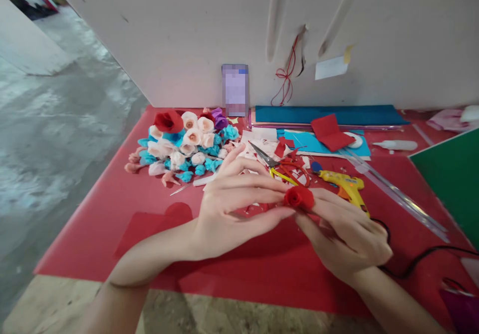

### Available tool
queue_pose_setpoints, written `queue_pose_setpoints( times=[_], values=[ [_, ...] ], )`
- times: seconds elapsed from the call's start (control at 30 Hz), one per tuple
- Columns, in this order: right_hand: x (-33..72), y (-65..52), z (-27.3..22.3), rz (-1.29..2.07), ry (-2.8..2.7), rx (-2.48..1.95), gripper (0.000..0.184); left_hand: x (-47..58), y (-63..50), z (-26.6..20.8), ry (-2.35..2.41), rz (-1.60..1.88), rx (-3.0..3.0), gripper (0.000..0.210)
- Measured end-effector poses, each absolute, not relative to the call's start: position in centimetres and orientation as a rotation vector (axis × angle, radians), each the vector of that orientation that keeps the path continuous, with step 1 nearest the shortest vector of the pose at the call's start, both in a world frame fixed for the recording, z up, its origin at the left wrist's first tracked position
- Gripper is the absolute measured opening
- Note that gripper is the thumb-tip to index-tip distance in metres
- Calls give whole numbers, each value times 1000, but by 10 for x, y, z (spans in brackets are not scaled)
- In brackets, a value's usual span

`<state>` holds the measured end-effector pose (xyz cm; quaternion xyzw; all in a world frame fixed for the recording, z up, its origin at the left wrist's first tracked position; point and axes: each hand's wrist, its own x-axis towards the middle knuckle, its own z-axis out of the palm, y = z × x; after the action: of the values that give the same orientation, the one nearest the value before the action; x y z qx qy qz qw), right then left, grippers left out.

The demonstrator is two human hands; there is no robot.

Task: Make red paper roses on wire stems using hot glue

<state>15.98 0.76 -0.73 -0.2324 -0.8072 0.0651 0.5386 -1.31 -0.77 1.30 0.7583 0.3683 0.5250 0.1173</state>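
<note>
Between my two hands is a small red paper rose (298, 198), its rolled spiral centre facing me. My left hand (243, 201) grips its left side with thumb and fingertips, the other fingers stretched out. On the right side, my right hand (346, 231) pinches the flower with bent fingers. Just beyond the hands lie scissors (275, 164) with open blades among pale and red paper scraps. A yellow glue gun (346, 186) rests behind my right hand. Flat red paper (149, 229) lies by my left forearm.
Many paper flowers (187, 144) are heaped at the back left. A phone (235, 90) leans on the wall. Folded red paper (331, 132), blue sheets (325, 115), a small bottle (396, 145), clear strips (404, 194) and a green board (452, 179) lie right. A black cable (422, 259) crosses the table.
</note>
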Motion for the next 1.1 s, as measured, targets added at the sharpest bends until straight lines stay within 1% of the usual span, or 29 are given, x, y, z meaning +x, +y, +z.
queue_pose_setpoints(
  times=[0.23, 0.43, 0.6, 0.77, 0.9, 1.1],
  values=[
    [154, 7, -4, 216, -1886, -562, 16, -13, -6, 12, 1104, 1539, 2227, 5],
    [156, 7, -1, 565, -1953, -589, 14, -14, -7, 14, 1044, 1527, 2194, 5],
    [160, 12, -3, 704, -1944, -482, 14, -18, -9, 19, 1037, 1435, 2276, 3],
    [163, 19, -3, 730, -1976, -356, 12, -25, -8, 20, 989, 1397, 2479, 5],
    [165, 22, -3, 722, -1995, -326, 13, -27, -7, 23, 1034, 1369, 2633, 5],
    [163, 22, -3, 708, -1969, -435, 8, -24, -7, 22, 1023, 1383, 2501, 5]
  ],
)
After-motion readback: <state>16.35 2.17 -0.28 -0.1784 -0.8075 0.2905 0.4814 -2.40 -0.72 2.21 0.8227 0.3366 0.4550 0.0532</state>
